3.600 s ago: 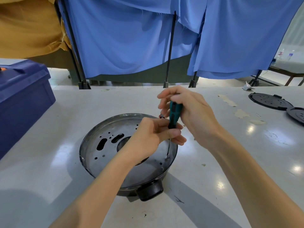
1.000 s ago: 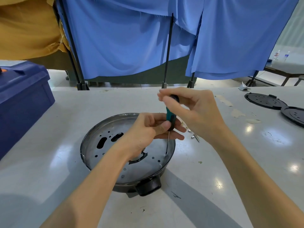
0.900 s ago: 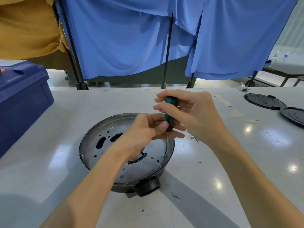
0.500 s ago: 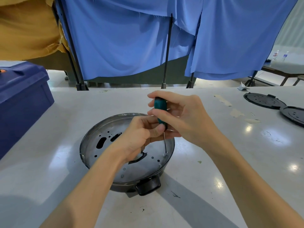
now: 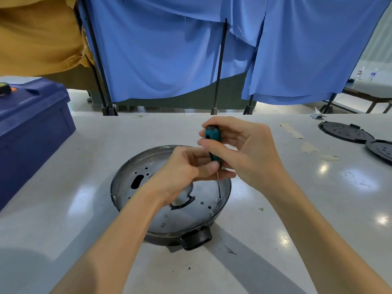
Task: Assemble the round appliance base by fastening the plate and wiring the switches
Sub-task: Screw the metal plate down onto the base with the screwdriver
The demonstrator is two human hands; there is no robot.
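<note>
Round base point(image 5: 163, 239): centre of table point(image 5: 307, 211), metal plate point(image 5: 191, 218) seated inside. Screwdriver point(image 5: 213, 143): upright, tip on plate at 3 o'clock near the rim. Right hand point(image 5: 247, 154) grips the teal handle; left hand point(image 5: 183, 176) pinches its lower end. Handle marking unreadable. Blue box point(image 5: 31, 128): 9 o'clock, lid on, contents hidden. Two black discs point(image 5: 343, 132): 2 o'clock.

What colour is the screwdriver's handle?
Teal-green with black sections, seen in the head view: screwdriver handle, gripped by the right hand.

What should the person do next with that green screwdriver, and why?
Likely twist the screwdriver with the right hand to drive the screw: its tip stands on the plate near the right rim, and the left hand pinches the lower handle, steadying it.
</note>
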